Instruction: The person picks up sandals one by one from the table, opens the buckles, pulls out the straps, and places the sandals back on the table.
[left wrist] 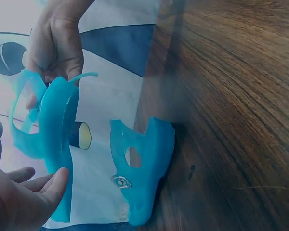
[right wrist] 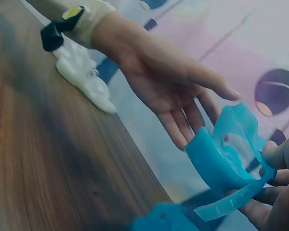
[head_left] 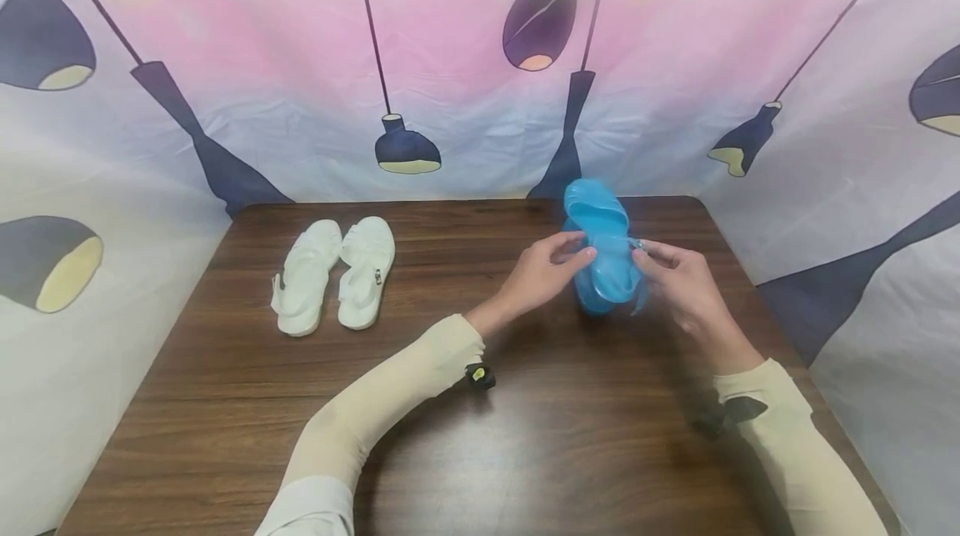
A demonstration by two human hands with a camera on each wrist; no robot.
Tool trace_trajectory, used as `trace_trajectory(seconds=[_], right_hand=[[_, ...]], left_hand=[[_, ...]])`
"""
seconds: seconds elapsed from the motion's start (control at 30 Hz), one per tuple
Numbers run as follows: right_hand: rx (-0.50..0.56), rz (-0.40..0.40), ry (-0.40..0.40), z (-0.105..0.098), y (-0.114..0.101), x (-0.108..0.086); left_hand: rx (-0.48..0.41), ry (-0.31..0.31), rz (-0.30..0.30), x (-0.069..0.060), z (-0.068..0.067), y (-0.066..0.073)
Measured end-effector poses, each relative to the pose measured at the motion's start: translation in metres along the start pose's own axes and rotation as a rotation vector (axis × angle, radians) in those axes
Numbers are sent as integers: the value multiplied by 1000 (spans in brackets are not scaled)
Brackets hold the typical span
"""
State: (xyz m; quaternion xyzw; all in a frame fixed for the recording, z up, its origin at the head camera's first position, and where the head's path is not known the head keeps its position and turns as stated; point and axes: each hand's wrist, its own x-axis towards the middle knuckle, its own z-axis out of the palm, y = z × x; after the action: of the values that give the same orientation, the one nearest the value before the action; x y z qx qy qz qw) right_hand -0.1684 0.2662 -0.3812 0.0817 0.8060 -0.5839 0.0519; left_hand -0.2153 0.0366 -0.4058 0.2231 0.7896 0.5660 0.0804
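A blue jelly sandal [head_left: 609, 257] is held up between both hands over the table's far right part. My left hand [head_left: 542, 273] holds its left side, thumb against the edge; the left wrist view shows that thumb on the sole. At the opposite side, my right hand [head_left: 686, 284] pinches the sandal near its ankle strap. The loose end of the strap [right wrist: 226, 202] hangs out in the right wrist view. A second blue sandal [left wrist: 151, 168], with a metal buckle, rests on the table below and is mostly covered in the head view.
To the left on the brown wooden table [head_left: 465, 453] lie a white sandal [head_left: 306, 278] and its mate [head_left: 367, 269], side by side. Behind the table hangs a cloth backdrop [head_left: 465, 36] printed with lamps.
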Motion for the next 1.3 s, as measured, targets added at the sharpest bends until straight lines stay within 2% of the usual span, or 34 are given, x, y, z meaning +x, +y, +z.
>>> trace_trajectory(seconds=[0.2,0.37,0.5,0.83,1.07,1.3], right_hand=[[3,-33,1,26,-6,-3],[-11,-66,-18,46,-6,-4],[17,-77,-67,62,-4,-4],[29,-124,-185,100,5,-5],[44,-85,-254,125,14,-8],[41,-19,-292,145,23,-9]], left_hand=[[-6,39,-8,-11,-9,0],[8,90,-11,-24,-21,-6],[2,121,-5,-37,-32,-14],[-41,150,-50,-76,-55,-30],[-83,155,-111,-104,-64,-44],[-80,198,-162,-122,-66,-62]])
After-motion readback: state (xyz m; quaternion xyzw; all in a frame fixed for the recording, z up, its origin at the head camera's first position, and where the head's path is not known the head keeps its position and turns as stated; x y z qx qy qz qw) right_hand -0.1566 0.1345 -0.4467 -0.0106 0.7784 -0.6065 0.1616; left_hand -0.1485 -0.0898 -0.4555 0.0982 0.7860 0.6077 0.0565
